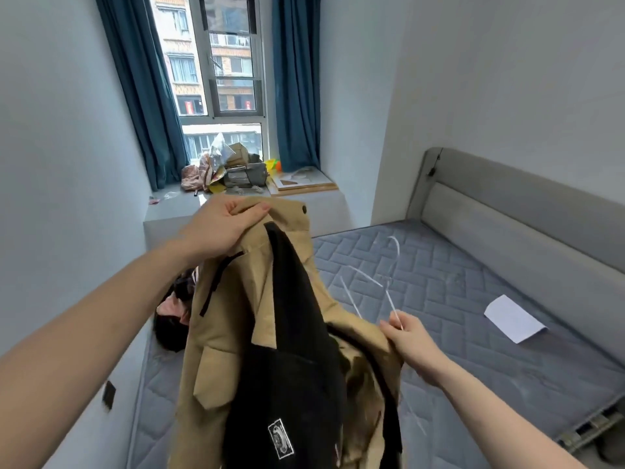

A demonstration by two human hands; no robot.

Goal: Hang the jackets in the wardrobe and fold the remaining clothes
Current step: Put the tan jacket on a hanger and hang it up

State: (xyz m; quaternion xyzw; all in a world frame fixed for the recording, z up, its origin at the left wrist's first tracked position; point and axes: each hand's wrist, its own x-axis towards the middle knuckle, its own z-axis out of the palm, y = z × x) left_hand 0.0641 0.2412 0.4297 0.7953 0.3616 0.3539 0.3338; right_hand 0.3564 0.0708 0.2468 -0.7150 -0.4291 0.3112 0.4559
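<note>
A tan jacket with a black lining (236,333) hangs in the air in front of me, above the bed. My left hand (226,225) grips its collar at the top. My right hand (406,336) pinches a thin white wire hanger (375,282) and also touches the jacket's right edge. The hanger sticks up above the mattress, outside the jacket. A pile of dark and pink clothes (176,309) lies on the mattress behind the jacket, partly hidden by it.
A grey quilted mattress (456,299) with a padded headboard (527,211) fills the right side. A white sheet of paper (514,318) lies on it. The window ledge (176,204) holds boxes and bags. Blue curtains flank the window. A wall is close on my left.
</note>
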